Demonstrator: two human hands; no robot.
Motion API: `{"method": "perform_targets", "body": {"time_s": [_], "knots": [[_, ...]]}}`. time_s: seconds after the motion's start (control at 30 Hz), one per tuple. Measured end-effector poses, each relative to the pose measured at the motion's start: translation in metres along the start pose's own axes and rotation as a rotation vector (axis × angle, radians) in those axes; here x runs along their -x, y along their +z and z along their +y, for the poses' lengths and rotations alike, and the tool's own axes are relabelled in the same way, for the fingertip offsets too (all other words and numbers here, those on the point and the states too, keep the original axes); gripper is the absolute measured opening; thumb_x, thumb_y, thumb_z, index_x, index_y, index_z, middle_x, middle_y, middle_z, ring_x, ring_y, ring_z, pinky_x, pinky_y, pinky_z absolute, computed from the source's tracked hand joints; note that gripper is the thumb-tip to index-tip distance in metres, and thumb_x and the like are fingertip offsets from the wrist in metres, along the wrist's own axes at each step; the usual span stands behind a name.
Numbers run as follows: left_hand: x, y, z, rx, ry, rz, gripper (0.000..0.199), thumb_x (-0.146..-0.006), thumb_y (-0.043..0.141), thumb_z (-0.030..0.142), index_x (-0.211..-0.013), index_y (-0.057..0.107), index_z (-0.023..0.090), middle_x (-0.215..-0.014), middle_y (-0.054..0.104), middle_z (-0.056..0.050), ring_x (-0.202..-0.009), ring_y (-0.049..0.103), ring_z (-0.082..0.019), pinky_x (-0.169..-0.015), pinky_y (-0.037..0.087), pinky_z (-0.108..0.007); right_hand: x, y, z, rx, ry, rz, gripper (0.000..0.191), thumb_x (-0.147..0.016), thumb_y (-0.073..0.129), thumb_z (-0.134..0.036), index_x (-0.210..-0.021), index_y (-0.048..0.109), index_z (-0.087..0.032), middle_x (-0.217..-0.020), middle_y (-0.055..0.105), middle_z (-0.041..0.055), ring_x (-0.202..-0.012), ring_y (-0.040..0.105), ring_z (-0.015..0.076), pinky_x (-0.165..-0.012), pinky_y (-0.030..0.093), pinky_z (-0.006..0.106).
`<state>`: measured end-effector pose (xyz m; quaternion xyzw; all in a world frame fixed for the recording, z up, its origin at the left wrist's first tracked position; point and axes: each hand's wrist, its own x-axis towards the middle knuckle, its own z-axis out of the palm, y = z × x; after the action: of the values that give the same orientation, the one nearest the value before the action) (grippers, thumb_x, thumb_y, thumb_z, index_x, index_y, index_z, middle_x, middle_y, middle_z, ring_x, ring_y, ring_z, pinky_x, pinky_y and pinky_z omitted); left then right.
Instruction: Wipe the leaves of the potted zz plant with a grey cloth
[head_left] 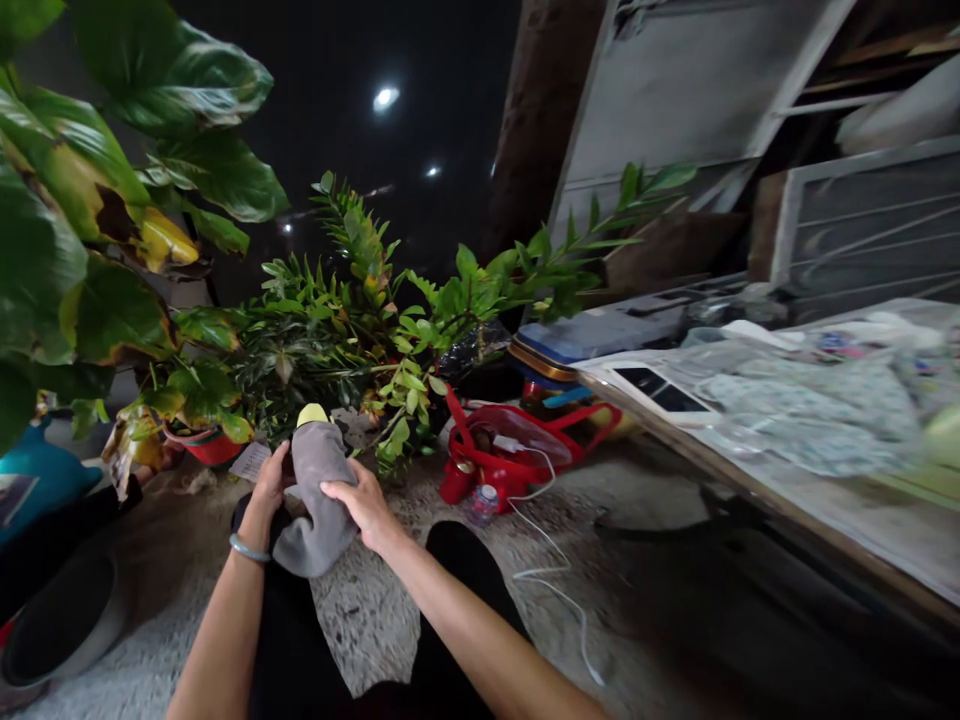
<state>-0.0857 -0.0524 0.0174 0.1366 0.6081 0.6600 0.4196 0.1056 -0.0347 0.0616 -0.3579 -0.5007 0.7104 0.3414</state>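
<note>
A grey sock (319,480) with a pale yellow end pointing away from me is held in front of my knees. My left hand (268,490), a light bangle at its wrist, grips its left side, and most of those fingers are hidden behind the fabric. On the other side my right hand (367,505) pinches the sock, thumb on top and fingers behind or beneath. The lower part of the fabric bends to the left and hangs loose over my lap.
A red bag (517,450) with a white cable (559,555) lies on the rough floor, a small bottle (484,500) beside it. Potted plants (375,320) spread ahead. At right a cluttered table (750,440) bears cloth and a tablet-like item (664,388). A bucket (64,620) stands left.
</note>
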Motion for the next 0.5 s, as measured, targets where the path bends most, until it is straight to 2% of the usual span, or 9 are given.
{"method": "perform_targets", "body": {"time_s": [0.07,0.13,0.2,0.27,0.33,0.37,0.43,0.5], "knots": [[0.008,0.003,-0.002,0.071,-0.009,0.064,0.033,-0.078,0.083,0.045,-0.081,0.070,0.014,-0.071,0.074,-0.005,-0.061,0.068,-0.018,-0.060,0.055,-0.030,0.011,-0.012,-0.004,0.012,-0.060,0.004,0.027,-0.058,0.076,-0.034,-0.082,0.070,-0.022,-0.081,0.073,0.0013,-0.083,0.065,0.0243,-0.073,0.051,0.032],[0.024,0.005,-0.004,0.154,0.014,0.128,0.025,-0.079,0.083,0.035,-0.087,0.070,0.015,-0.080,0.076,-0.006,-0.068,0.072,-0.018,-0.066,0.058,-0.029,0.018,-0.028,-0.017,0.040,-0.127,0.006,0.029,-0.060,0.077,-0.036,-0.084,0.071,-0.022,-0.086,0.073,0.0020,-0.087,0.064,0.0246,-0.079,0.051,0.033],[0.049,0.003,-0.007,0.171,0.048,0.175,0.022,-0.080,0.083,0.028,-0.094,0.072,0.015,-0.092,0.078,-0.009,-0.076,0.074,-0.019,-0.070,0.059,-0.029,0.022,-0.044,-0.032,0.089,-0.199,-0.004,0.030,-0.062,0.078,-0.038,-0.086,0.071,-0.021,-0.087,0.073,0.0018,-0.086,0.063,0.0238,-0.080,0.051,0.033],[0.081,-0.002,-0.013,0.124,0.085,0.179,0.029,-0.077,0.085,0.024,-0.102,0.075,0.015,-0.102,0.079,-0.011,-0.077,0.073,-0.018,-0.066,0.057,-0.026,0.028,-0.057,-0.044,0.130,-0.268,-0.017,0.029,-0.065,0.079,-0.039,-0.086,0.069,-0.021,-0.085,0.071,0.0010,-0.082,0.062,0.0220,-0.077,0.050,0.032],[0.113,-0.005,-0.019,0.082,0.099,0.098,0.041,-0.073,0.089,0.027,-0.110,0.076,0.015,-0.106,0.079,-0.011,-0.073,0.070,-0.016,-0.059,0.054,-0.024,0.035,-0.064,-0.052,0.141,-0.318,-0.017,0.027,-0.067,0.079,-0.039,-0.084,0.067,-0.021,-0.082,0.069,0.0001,-0.078,0.060,0.0205,-0.073,0.049,0.031],[0.127,-0.005,-0.021,0.084,0.069,0.020,0.047,-0.071,0.091,0.032,-0.113,0.076,0.015,-0.108,0.079,-0.012,-0.073,0.070,-0.017,-0.058,0.054,-0.025,0.039,-0.064,-0.054,0.133,-0.332,-0.020,0.027,-0.068,0.079,-0.039,-0.084,0.066,-0.021,-0.082,0.069,-0.0001,-0.077,0.060,0.0201,-0.072,0.049,0.030],[0.150,-0.001,-0.023,0.138,-0.046,-0.166,0.060,-0.069,0.093,0.044,-0.119,0.075,0.016,-0.115,0.078,-0.015,-0.084,0.073,-0.023,-0.064,0.058,-0.031,0.049,-0.060,-0.055,0.094,-0.335,-0.038,0.028,-0.068,0.078,-0.039,-0.086,0.066,-0.022,-0.083,0.069,-0.0001,-0.078,0.060,0.0200,-0.073,0.049,0.030],[0.162,0.008,-0.022,0.237,-0.163,-0.306,0.064,-0.068,0.093,0.052,-0.119,0.076,0.018,-0.120,0.078,-0.015,-0.099,0.074,-0.029,-0.077,0.061,-0.037,0.060,-0.052,-0.050,0.042,-0.316,-0.077,0.028,-0.069,0.077,-0.039,-0.088,0.066,-0.022,-0.085,0.069,0.0003,-0.080,0.060,0.0204,-0.074,0.048,0.030]]}}
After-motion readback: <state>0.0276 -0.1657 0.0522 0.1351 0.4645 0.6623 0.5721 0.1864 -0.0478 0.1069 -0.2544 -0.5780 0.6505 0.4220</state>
